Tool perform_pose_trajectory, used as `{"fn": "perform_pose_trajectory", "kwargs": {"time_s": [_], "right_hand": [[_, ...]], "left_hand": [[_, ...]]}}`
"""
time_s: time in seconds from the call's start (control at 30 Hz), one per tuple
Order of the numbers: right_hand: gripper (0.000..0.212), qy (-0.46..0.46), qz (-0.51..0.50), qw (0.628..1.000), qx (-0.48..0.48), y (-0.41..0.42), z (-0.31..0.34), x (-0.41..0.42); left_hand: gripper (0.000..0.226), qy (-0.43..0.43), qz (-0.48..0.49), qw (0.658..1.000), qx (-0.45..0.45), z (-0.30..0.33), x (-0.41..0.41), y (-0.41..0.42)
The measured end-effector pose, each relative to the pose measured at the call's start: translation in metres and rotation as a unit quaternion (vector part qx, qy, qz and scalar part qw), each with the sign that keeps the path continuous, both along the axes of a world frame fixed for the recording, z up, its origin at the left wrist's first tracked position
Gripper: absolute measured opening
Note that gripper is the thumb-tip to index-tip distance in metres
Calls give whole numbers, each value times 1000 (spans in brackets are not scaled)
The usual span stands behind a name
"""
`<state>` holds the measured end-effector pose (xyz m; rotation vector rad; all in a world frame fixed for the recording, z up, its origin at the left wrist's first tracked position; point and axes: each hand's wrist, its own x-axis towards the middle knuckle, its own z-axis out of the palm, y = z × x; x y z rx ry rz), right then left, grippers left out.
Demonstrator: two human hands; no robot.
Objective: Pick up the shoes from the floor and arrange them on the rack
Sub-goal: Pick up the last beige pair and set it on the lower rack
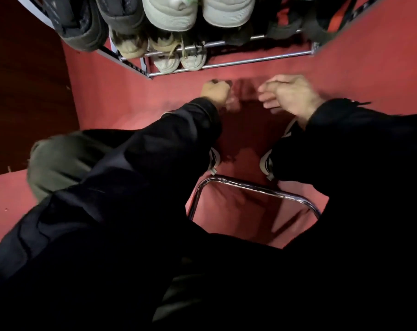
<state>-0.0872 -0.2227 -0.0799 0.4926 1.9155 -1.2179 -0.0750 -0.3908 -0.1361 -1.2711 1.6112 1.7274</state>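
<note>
Nearest, a chrome chair frame (253,187) on the red floor (131,96) between two dark sleeves. Farther out, left hand (214,91) curled into a fist, holding nothing visible; right hand (288,96) blurred, fingers loosely spread and empty. Beyond, shoes (179,59) lined up on the rack (250,59), white and grey pairs.

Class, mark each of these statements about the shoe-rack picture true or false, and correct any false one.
1. The floor is red. True.
2. The right hand holds a shoe. False: its fingers are spread and hold nothing.
3. A pale pair of sneakers sits on the rack. True.
4. The left hand lies flat on the floor. False: its fingers are curled into a fist.
5. The person's sleeves are white. False: the sleeves are black.
</note>
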Motion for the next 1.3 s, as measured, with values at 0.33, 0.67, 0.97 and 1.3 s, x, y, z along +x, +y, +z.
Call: {"fn": "perform_pose_trajectory", "kwargs": {"time_s": [0.33, 0.67, 0.97, 1.3], "right_hand": [[10, 65, 110, 992, 19, 96, 128, -54], [11, 105, -239, 965, -11, 298, 81, 6], [24, -72, -495, 865, -27, 342, -82, 111], [63, -115, -702, 686, -152, 372, -210, 60]], "left_hand": [[19, 143, -227, 963, 34, 114, -28, 122], [13, 181, -434, 882, 17, 128, -60, 300], [14, 90, -496, 863, 39, 46, -43, 345], [18, 28, -397, 917, 22, 34, -45, 320]]}}
